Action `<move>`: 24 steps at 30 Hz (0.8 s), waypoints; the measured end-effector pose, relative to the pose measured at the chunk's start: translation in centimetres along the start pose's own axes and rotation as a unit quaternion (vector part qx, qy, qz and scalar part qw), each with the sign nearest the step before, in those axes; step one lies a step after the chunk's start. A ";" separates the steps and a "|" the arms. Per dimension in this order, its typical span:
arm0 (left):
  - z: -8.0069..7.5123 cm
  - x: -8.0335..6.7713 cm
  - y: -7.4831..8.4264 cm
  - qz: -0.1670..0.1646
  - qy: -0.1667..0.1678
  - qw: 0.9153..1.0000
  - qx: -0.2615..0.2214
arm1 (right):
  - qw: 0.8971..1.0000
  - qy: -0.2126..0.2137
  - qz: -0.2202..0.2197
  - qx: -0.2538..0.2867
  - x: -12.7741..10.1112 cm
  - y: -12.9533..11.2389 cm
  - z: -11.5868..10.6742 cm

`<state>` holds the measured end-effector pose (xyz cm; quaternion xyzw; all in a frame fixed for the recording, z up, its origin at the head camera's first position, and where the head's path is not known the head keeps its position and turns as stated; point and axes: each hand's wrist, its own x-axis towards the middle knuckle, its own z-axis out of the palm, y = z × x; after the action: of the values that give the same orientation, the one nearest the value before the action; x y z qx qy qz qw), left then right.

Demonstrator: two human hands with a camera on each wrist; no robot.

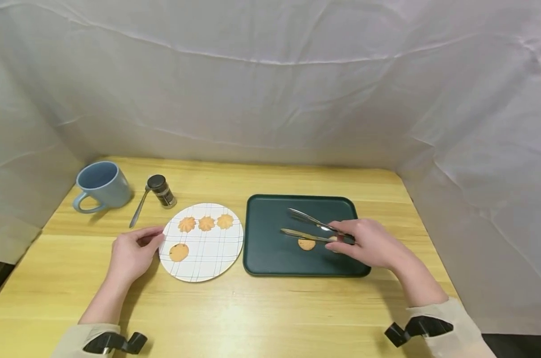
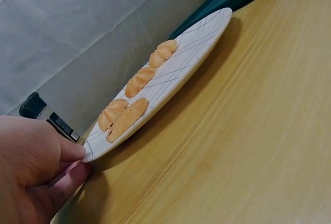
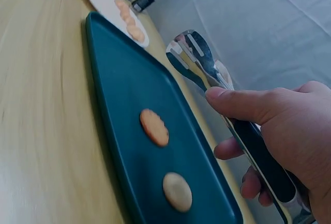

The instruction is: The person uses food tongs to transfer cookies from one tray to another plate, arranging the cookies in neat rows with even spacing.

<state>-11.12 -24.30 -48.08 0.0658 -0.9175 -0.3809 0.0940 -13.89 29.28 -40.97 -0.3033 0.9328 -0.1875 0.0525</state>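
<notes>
My left hand (image 1: 131, 251) pinches the left rim of a round white plate (image 1: 212, 256) with thin crossing lines. On that plate lie three ridged, flower-shaped cookies (image 1: 206, 223) in a row and one flat round cookie (image 1: 179, 252) below them. With my right hand (image 1: 364, 241) I grip metal tongs (image 1: 308, 217) above a dark green tray (image 1: 266, 258). The tongs' arms stand apart with nothing between their tips. Beneath them on the tray is a round cookie (image 1: 306, 244); the right wrist view shows a second, paler cookie (image 3: 177, 192) nearer my hand.
A blue mug (image 1: 102, 185) stands at the back left of the wooden table (image 1: 243, 318). Beside it are a fork (image 1: 139, 208) and a small black-capped seasoning jar (image 1: 162, 191), just behind the plate. Pale cloth (image 1: 270, 109) hangs along the back and sides.
</notes>
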 end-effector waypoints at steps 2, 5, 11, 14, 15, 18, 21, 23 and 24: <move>-0.1 0.0 0.1 0.000 -0.002 1.000 0.001 | 1.000 0.002 0.006 0.000 -0.5 0.4 0.0; -0.2 0.1 0.3 0.001 -0.007 1.000 0.006 | 1.000 0.007 0.009 0.006 -1.2 1.0 0.0; -0.2 0.2 0.3 0.002 -0.014 1.000 0.014 | 1.000 0.006 0.010 0.013 -2.3 2.2 0.4; -0.2 0.2 0.3 -0.003 -0.014 1.000 0.015 | 1.000 0.007 0.009 0.008 -2.7 2.7 0.6; -0.2 0.2 0.2 -0.005 -0.013 1.000 0.015 | 1.000 0.009 0.007 0.006 -2.8 2.9 0.7; -0.1 0.2 0.2 -0.009 -0.011 1.000 0.015 | 1.000 0.010 0.002 0.003 -3.0 3.2 0.8; -0.1 0.1 0.1 -0.013 -0.012 1.000 0.013 | 1.000 0.007 -0.001 0.006 -3.3 3.4 0.9; -0.1 0.1 0.0 -0.015 -0.015 1.000 0.010 | 1.000 0.002 0.003 0.011 -3.5 3.5 0.9; -0.1 0.1 0.0 -0.016 -0.016 1.000 0.009 | 1.000 -0.001 0.007 0.013 -3.6 3.5 1.0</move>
<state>-11.19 -24.40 -47.96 0.0751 -0.9210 -0.3754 0.0726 -12.67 33.68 -43.23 -0.2965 0.9322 -0.1991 0.0583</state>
